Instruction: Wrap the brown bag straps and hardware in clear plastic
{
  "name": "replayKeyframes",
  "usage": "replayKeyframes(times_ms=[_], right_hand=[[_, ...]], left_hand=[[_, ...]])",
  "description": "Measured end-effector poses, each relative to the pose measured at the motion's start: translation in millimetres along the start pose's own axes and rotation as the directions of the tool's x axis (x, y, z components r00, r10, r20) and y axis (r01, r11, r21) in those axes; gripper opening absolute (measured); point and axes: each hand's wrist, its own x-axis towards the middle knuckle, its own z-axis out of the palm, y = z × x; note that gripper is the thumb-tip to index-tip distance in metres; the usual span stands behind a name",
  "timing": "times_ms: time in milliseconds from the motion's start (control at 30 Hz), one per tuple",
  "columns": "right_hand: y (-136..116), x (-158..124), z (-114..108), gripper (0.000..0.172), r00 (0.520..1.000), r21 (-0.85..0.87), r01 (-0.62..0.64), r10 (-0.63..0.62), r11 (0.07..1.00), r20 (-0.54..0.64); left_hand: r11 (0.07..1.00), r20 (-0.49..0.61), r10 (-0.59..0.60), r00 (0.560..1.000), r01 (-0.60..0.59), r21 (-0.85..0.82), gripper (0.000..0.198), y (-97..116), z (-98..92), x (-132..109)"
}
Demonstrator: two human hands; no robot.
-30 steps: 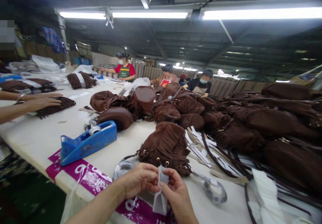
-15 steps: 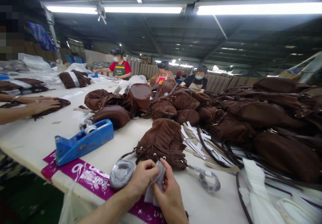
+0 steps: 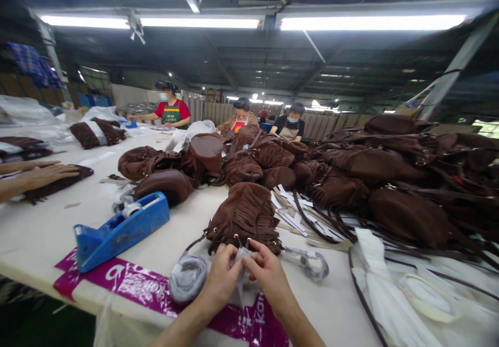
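A brown fringed bag (image 3: 245, 214) lies on the table right in front of me, its gold eyelets towards me. At its near edge, my left hand (image 3: 223, 274) and my right hand (image 3: 267, 269) pinch a piece of thin whitish wrapping tissue (image 3: 240, 256) between them. The tissue hangs down below my fingers; what it covers I cannot make out. Left of my left hand sits a coiled strap in grey wrapping (image 3: 188, 278). A smaller wrapped loop (image 3: 314, 265) lies to the right of the bag.
A blue tape dispenser (image 3: 122, 227) stands at left on purple printed film (image 3: 136, 283). Brown bags (image 3: 405, 214) are heaped behind and right. White paper strips (image 3: 290, 214) and white wrapping (image 3: 384, 279) lie at right. A co-worker's hands (image 3: 42, 175) press a bag at far left; several people work opposite.
The camera view has shifted to the right. My hands have drawn closer together, and the tissue between them is more bunched. The co-worker's hands remain on the bag at left.
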Motion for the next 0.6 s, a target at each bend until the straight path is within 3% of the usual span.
replayKeyframes(times_ms=[67, 133, 233, 300, 333, 467, 600], right_hand=[[-0.7, 3.0, 3.7, 0.071, 1.000, 0.072, -0.011, 0.011, 0.997, 0.001], [-0.3, 3.3, 8.0, 0.073, 0.999, 0.155, -0.047, 0.049, 0.987, -0.009], [-0.4, 3.6, 12.1, 0.078, 0.999, 0.227, -0.014, 0.024, 0.974, -0.041], [-0.4, 5.3, 13.7, 0.078, 0.996, 0.226, 0.052, -0.035, 0.973, -0.080], [0.1, 6.1, 14.8, 0.077, 0.993, 0.226, 0.080, -0.059, 0.971, -0.099], [4.9, 6.7, 23.6, 0.069, 0.983, 0.242, 0.137, -0.102, 0.961, -0.152], [-0.6, 8.1, 18.3, 0.066, 0.993, 0.139, 0.051, -0.035, 0.989, -0.116]], left_hand=[[0.999, 0.006, -0.016, 1.000, 0.016, -0.033, 0.023, -0.7, 1.7, -1.1], [0.967, 0.064, -0.105, 0.992, 0.117, -0.226, 0.027, -0.9, 4.5, -4.0], [0.730, 0.222, -0.308, 0.925, 0.380, -0.568, 0.045, 2.1, 8.1, -10.0], [0.577, 0.340, -0.368, 0.865, 0.499, -0.647, 0.054, 6.5, 9.3, -13.8], [0.548, 0.381, -0.370, 0.847, 0.530, -0.647, 0.057, 9.0, 9.6, -15.5], [0.578, 0.388, -0.396, 0.832, 0.554, -0.599, 0.060, 14.2, 8.7, -21.0], [0.675, 0.336, -0.444, 0.831, 0.557, -0.485, 0.049, 2.7, 6.6, -13.7]])
